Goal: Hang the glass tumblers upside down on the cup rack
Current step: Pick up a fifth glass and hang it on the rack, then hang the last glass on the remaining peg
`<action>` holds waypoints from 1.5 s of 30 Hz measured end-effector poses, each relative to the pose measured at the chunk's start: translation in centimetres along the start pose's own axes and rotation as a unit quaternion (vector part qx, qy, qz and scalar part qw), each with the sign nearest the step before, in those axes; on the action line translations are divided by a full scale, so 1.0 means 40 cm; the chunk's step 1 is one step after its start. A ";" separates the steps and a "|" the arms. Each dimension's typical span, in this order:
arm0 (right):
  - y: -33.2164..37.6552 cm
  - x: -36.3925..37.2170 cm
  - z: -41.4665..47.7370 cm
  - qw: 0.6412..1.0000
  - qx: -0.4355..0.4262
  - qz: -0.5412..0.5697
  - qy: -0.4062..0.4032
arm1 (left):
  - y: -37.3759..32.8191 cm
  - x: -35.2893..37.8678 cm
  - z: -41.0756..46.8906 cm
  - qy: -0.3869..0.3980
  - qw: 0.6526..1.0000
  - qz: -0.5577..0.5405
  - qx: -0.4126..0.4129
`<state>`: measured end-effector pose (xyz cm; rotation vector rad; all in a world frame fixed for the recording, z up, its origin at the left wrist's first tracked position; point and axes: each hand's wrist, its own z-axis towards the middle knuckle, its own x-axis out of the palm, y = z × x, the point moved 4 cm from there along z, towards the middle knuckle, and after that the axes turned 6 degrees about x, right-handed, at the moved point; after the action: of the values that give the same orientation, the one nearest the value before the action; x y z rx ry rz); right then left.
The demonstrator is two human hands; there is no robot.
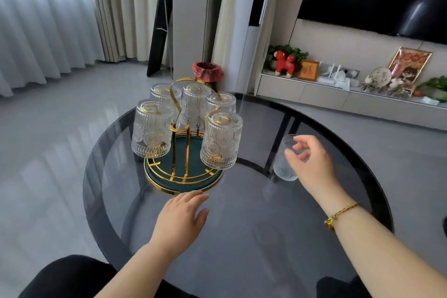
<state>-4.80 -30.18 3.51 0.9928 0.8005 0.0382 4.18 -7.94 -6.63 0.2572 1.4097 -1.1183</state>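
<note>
A gold wire cup rack point(180, 143) stands on a dark green round tray point(191, 182) at the table's far left. Several ribbed glass tumblers hang upside down on it, the nearest ones at the left point(151, 129) and at the right point(221, 140). One more glass tumbler point(285, 169) stands on the table to the right of the rack. My right hand point(310, 164) has thumb and fingers curled around its upper part. My left hand point(180, 219) hovers flat, fingers apart, just in front of the tray and holds nothing.
The round dark glass table point(242, 237) has black legs showing through it. Beyond it stand a bin with a red liner point(208, 70) and a low shelf of ornaments point(338, 80). Curtains hang at the left and a dark screen at the upper right.
</note>
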 end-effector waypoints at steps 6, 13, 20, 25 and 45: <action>-0.179 0.049 -0.022 0.989 0.137 0.040 -0.033 | -0.010 0.020 0.003 0.023 0.998 0.055 0.012; -0.248 0.109 0.013 0.981 0.188 0.039 -0.026 | -0.021 0.014 0.003 -0.004 0.998 0.057 0.012; -0.259 0.131 0.070 0.972 0.227 0.008 -0.065 | -0.017 0.015 0.011 -0.009 0.998 0.060 0.007; -0.271 0.131 0.077 0.970 0.235 0.019 -0.057 | -0.011 0.017 0.012 -0.019 0.998 0.056 0.009; -0.030 -0.010 -0.079 0.972 -0.002 0.184 0.148 | 0.018 -0.013 -0.019 -0.004 0.999 0.036 0.013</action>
<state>-7.41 -28.71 1.93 1.1364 0.8761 0.5182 4.33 -6.78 -6.68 0.3189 1.3700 -1.0783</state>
